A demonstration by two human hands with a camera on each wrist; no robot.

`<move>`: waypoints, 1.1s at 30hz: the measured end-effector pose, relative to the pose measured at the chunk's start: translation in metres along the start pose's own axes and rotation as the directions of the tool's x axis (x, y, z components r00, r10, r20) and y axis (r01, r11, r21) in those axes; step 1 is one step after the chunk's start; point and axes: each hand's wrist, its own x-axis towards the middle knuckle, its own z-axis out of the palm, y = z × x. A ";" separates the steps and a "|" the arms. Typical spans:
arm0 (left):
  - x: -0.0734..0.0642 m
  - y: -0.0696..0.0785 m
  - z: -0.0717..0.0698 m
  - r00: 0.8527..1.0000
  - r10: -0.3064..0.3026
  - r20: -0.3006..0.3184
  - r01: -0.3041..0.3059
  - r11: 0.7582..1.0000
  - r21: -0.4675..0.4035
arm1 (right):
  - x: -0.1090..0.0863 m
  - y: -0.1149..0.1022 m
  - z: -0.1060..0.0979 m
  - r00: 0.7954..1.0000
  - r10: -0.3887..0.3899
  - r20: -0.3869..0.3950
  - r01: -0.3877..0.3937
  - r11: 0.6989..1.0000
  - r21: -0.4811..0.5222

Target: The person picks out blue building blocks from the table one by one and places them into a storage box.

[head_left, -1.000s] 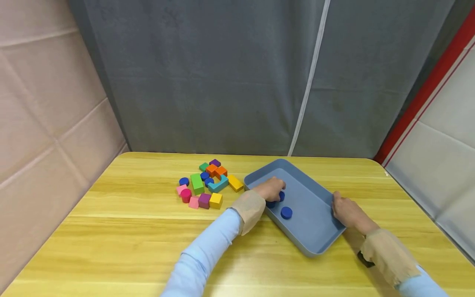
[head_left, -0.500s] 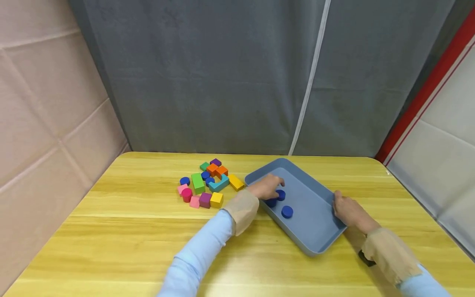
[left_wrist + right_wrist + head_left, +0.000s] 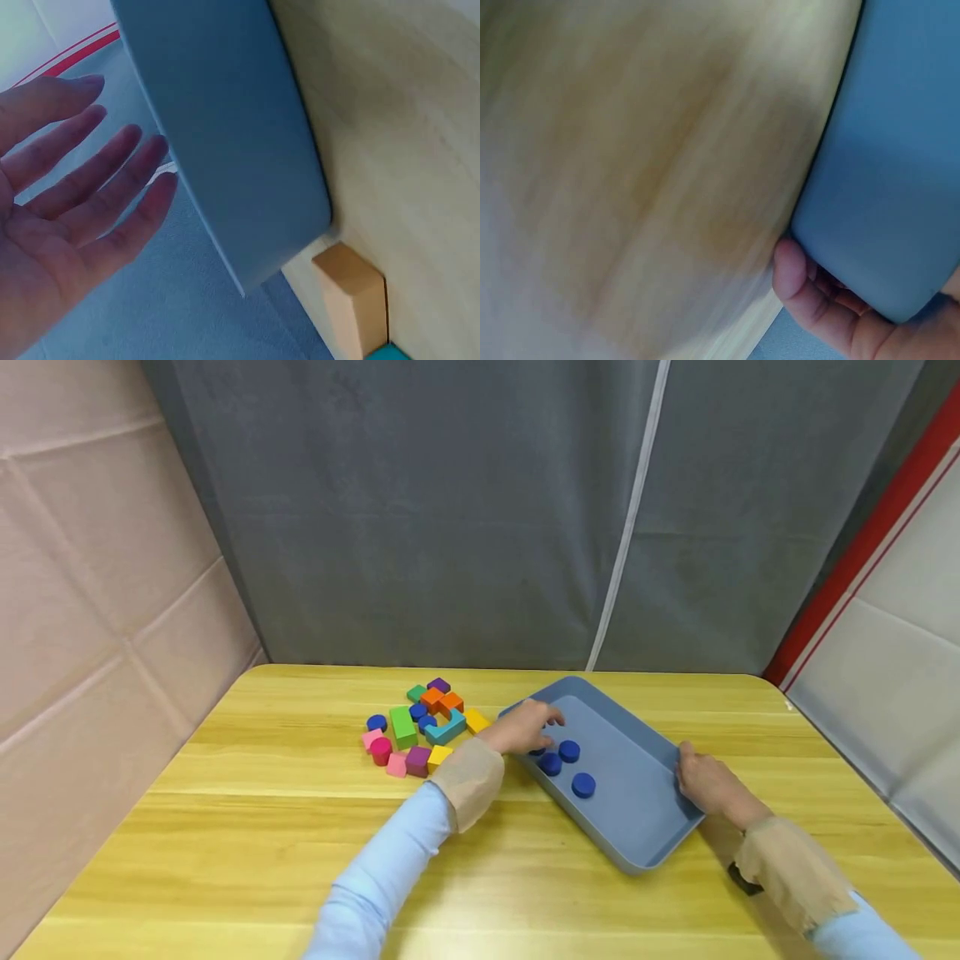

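A shallow grey-blue tray lies slantwise on the table. Flat blue discs are in it: one disc nearer the front, a second disc and a third disc farther back, plus another partly hidden beneath the left hand. That left hand hovers over the tray's left rim; the left wrist view shows its fingers spread and slightly bent, palm bare, beside the tray's outer wall. On the tray's right end, my right hand grips the rim, and the right wrist view has fingers curled at its corner.
Left of the tray is a loose group of coloured blocks, among them a green block, a turquoise arch, a purple cube and a red cylinder. A grey curtain hangs behind the wooden table.
My left hand has drawn back leftward from the discs, its fingers loosening, so more of the discs show. The right hand keeps its hold on the tray.
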 end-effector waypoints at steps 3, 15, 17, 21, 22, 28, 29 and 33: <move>-0.002 -0.003 -0.004 1.000 -0.011 -0.001 0.011 0.999 -0.033 | 0.000 0.000 -0.001 1.000 0.003 0.001 -0.003 1.000 0.003; -0.019 -0.021 -0.016 0.981 0.094 -0.170 -0.103 0.994 -0.046 | 0.001 0.001 0.000 1.000 0.024 0.009 -0.023 1.000 -0.001; -0.022 -0.024 -0.018 0.979 0.097 -0.180 -0.109 0.992 -0.057 | 0.001 0.001 0.001 1.000 0.025 0.012 -0.025 1.000 0.000; -0.029 -0.030 -0.022 0.982 0.060 -0.177 -0.076 0.994 -0.084 | 0.001 0.000 0.001 1.000 0.026 0.011 -0.026 1.000 -0.002; -0.031 -0.032 -0.023 0.983 0.051 -0.179 -0.068 0.994 -0.088 | 0.001 0.000 0.001 1.000 0.024 0.009 -0.024 1.000 -0.002; -0.044 -0.046 -0.030 0.979 0.008 -0.203 -0.028 0.995 -0.093 | 0.000 0.000 0.001 1.000 0.009 -0.010 -0.009 1.000 -0.010; -0.046 -0.048 -0.031 0.979 -0.004 -0.203 -0.016 0.995 -0.096 | -0.001 0.000 0.001 1.000 0.009 -0.011 -0.009 1.000 -0.011; -0.053 -0.055 -0.035 0.981 -0.038 -0.190 0.018 0.994 -0.107 | -0.001 0.000 0.000 1.000 0.009 -0.011 -0.009 1.000 -0.012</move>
